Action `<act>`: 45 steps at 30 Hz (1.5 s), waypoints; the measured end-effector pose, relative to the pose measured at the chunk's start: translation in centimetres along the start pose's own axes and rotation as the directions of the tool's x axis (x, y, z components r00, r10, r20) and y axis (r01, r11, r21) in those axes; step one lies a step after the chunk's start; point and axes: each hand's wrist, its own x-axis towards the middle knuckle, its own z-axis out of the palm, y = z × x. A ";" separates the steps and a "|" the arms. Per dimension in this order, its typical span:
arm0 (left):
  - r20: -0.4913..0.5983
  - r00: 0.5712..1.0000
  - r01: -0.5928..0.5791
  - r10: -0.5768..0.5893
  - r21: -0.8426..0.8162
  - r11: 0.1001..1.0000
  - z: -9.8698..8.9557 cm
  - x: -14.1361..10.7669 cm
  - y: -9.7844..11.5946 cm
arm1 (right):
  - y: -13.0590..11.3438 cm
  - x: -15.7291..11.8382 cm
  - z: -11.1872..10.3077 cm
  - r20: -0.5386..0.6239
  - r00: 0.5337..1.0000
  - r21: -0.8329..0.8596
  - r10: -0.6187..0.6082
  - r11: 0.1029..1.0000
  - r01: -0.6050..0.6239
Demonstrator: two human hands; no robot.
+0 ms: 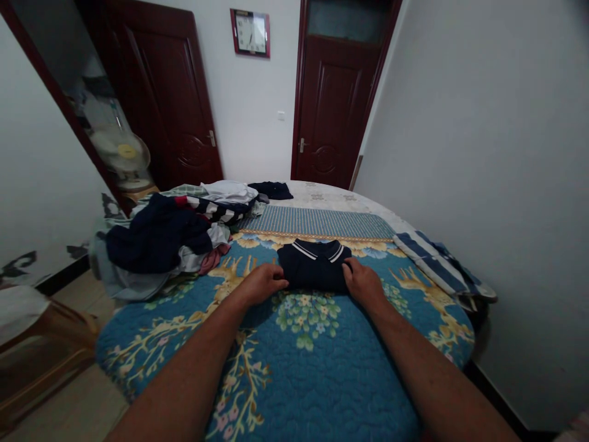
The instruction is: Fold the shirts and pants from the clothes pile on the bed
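Looks from the person's head, above the near side of a quilt-covered table (pixel 331 380), facing forward and tilted down. Catches both forearms (pixel 188 362) close up, rising from the bottom edge, with left hand (pixel 269 281) and right hand (pixel 364 281) farther off, near mid-frame. Spreads wide, past the table's far rim to two doors (pixel 343 104) and a clock (pixel 251 32), from a stool (pixel 50 331) at left to a bare wall (pixel 488 153) at right.
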 end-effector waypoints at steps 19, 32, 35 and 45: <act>0.264 0.946 0.248 -0.186 -0.225 0.942 -3.1 -1.0 0.0 | 1.0 0.5 -0.3 -0.049 0.998 0.052 -0.033 0.998 0.036; -0.054 0.932 0.327 -0.359 -0.307 0.894 -2.1 1.2 0.6 | 2.0 1.5 -0.4 0.010 0.994 0.215 0.113 0.970 -0.113; -0.113 0.892 0.391 -0.437 -0.291 0.873 -2.1 3.6 0.5 | 2.6 3.4 -0.9 0.015 0.989 0.291 0.148 0.946 -0.146; -0.310 0.915 0.199 -0.258 -0.208 0.958 -1.0 9.7 -0.7 | 2.1 8.4 1.3 0.026 0.987 0.533 0.158 0.833 -0.147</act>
